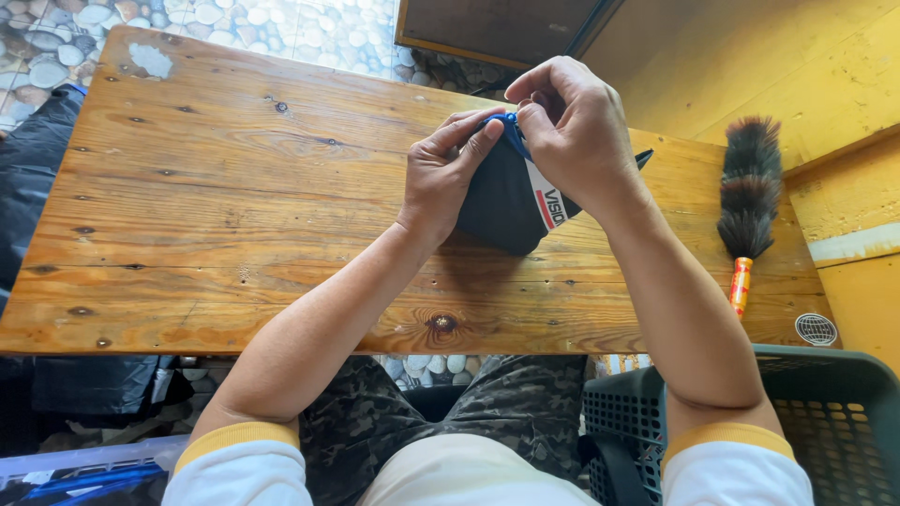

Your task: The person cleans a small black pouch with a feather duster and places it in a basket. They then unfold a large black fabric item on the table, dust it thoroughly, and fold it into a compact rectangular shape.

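1. A seated person works a small black fabric pouch point(502, 201) over a wooden plank table point(225, 206), the pouch held just above the boards at about 2 o'clock from the table's middle.
2. The left hand point(445, 173) pinches the pouch's top edge, thumb and forefinger pressed together on the blue trim point(509, 125).
3. The right hand point(572, 126), curled with fingers bunched, grips the same blue trim from the 3 o'clock side; its fingertips meet those of the left hand.
4. A white, red and black label point(547, 201) shows on the pouch below the right hand.
5. A dark feather duster point(748, 187) with an orange handle lies on the table at 3 o'clock from the pouch, well apart from both hands.
6. A dark plastic basket point(825, 412) sits at 5 o'clock, beside the person's right elbow.
7. A pebble-patterned floor point(309, 28) shows at 12 o'clock beyond the table.
8. The person wears camouflage trousers point(450, 412) and white sleeves with yellow cuffs.
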